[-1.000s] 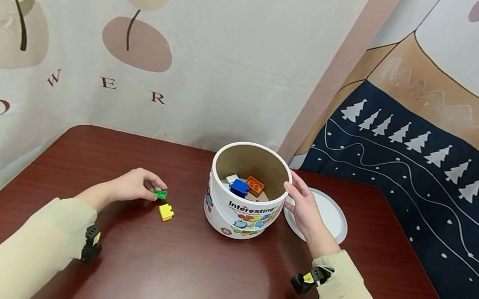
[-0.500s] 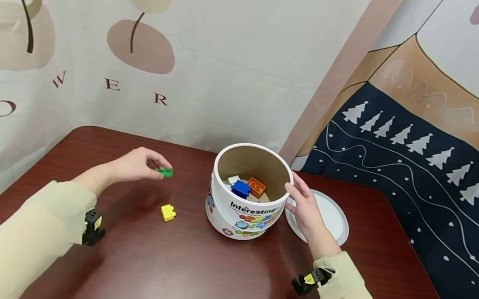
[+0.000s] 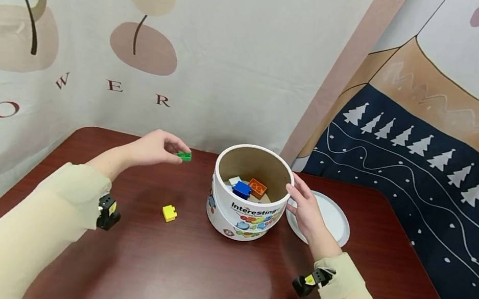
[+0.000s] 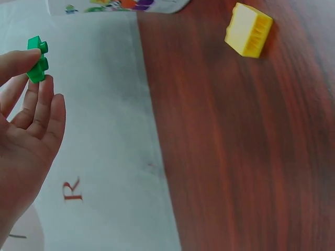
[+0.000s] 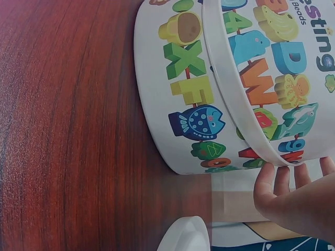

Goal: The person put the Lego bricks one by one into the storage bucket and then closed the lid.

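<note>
My left hand (image 3: 153,149) pinches a green toy building brick (image 3: 184,156) between thumb and fingers. It is raised left of a white printed bucket (image 3: 222,215), about level with its rim. The left wrist view shows the green brick (image 4: 35,74) with its studs pointing away from the palm. A yellow brick (image 3: 169,213) lies on the table below that hand. On the bucket's right side my right hand (image 3: 307,208) holds the rim, and its fingers (image 5: 266,180) touch the outer wall near the handle. Inside the bucket are a blue brick (image 3: 241,189), an orange brick (image 3: 257,188) and pale pieces.
A round white lid (image 3: 335,219) lies on the brown table (image 3: 201,283), behind and right of the bucket, partly covered by my right hand. Printed cloth (image 3: 215,63) hangs along the table's back edge, and a dark cloth with trees (image 3: 400,194) hangs at the right.
My left hand has lifted the green brick from beside the yellow one, carrying it up and right toward the bucket. The right hand stays at the rim.
</note>
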Available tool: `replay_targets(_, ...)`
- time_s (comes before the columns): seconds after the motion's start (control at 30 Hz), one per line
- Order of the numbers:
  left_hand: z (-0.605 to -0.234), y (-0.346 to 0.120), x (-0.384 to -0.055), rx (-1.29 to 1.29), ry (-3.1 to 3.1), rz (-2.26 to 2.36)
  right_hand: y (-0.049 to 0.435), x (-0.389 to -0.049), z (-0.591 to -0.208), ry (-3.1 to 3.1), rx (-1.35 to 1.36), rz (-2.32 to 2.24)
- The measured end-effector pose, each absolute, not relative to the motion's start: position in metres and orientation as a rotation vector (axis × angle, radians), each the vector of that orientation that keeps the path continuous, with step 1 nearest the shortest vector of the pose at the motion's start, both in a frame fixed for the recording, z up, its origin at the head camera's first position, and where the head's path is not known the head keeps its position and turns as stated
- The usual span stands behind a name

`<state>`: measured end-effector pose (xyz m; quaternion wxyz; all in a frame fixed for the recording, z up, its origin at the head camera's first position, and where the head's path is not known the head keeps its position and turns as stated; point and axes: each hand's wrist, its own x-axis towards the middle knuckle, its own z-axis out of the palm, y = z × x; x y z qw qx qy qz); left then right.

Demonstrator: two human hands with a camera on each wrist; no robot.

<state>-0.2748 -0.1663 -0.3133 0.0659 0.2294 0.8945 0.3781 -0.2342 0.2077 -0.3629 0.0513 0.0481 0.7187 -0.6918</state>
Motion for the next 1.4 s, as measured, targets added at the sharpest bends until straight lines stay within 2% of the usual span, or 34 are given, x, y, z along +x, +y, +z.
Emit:
replay_targets(0.67,-0.280,-0.110,-0.282,0.805,2.633,1.196,0.207,-0.235,-0.364,2.184,0.132,-2.116)
replay_targets(1.4,-0.279,-0.050,-0.282,0.904,2.561,1.157,0.207,-0.235,-0.364,2.180,0.149,-2.120)
